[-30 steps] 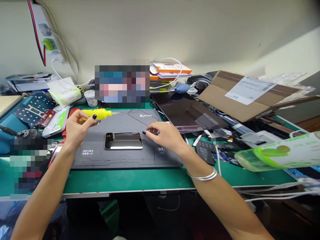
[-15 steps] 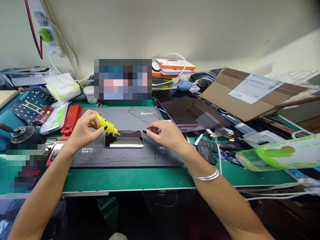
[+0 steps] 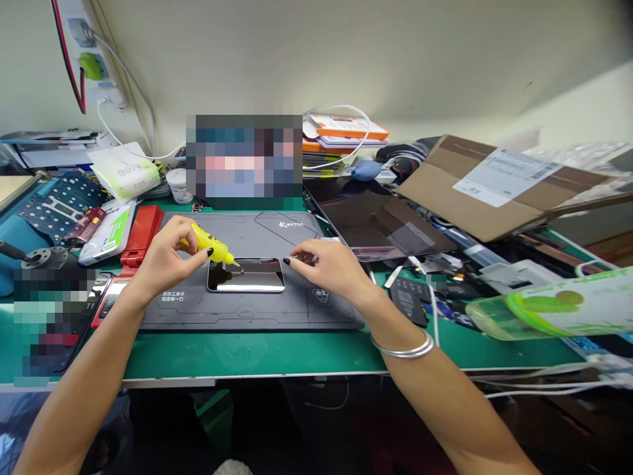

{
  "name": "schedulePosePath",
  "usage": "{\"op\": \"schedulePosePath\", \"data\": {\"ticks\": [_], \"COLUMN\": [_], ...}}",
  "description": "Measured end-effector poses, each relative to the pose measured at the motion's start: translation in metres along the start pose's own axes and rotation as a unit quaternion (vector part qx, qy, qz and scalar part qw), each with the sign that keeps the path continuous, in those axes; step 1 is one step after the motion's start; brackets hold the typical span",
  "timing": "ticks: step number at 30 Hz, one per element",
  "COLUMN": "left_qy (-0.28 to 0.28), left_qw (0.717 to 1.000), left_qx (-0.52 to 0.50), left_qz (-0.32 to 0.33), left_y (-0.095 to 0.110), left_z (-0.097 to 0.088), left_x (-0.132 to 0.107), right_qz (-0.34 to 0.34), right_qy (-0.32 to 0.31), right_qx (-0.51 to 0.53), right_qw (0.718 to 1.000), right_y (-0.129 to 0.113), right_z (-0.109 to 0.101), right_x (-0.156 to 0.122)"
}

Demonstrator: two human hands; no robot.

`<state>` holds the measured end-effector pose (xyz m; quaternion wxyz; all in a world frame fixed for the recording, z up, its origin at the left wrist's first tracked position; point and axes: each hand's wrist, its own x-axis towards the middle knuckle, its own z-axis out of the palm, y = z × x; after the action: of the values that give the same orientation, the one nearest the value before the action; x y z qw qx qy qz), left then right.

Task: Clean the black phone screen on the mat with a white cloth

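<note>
A phone [image 3: 247,280] with a glossy dark screen lies flat on the grey work mat [image 3: 277,313]. My left hand [image 3: 171,257] is closed around a yellow squeeze bottle [image 3: 215,246], which tilts down to the right. Its thin nozzle points at the upper middle of the screen, where a small dark spot shows; whether the tip touches the glass I cannot tell. My right hand [image 3: 329,264] rests at the phone's upper right corner, fingers loosely bent and apart from the thumb, holding nothing visible.
Behind the right hand lies a large dark screen panel [image 3: 380,221], with an open cardboard box [image 3: 445,191] beyond. Batteries [image 3: 408,298], cables and a green-white plastic pack [image 3: 548,303] crowd the right. A red tool [image 3: 142,234] and a white cup [image 3: 179,187] stand left.
</note>
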<state>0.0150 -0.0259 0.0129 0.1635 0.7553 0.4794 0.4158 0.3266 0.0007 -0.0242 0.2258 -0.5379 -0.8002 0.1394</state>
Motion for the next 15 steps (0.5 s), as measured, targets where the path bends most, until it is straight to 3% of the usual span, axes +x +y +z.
{"op": "schedulePosePath", "data": {"ticks": [15], "left_qy": [0.001], "left_qw": [1.0], "left_qx": [-0.025], "left_qz": [0.01], "left_y": [-0.0024], "left_z": [0.0001], "left_x": [-0.0001], "right_qz": [-0.002], "right_qy": [-0.013], "right_qx": [-0.002], "right_qw": [1.0], "right_y": [-0.0016], "right_z": [-0.0017], "right_x": [-0.0005]}}
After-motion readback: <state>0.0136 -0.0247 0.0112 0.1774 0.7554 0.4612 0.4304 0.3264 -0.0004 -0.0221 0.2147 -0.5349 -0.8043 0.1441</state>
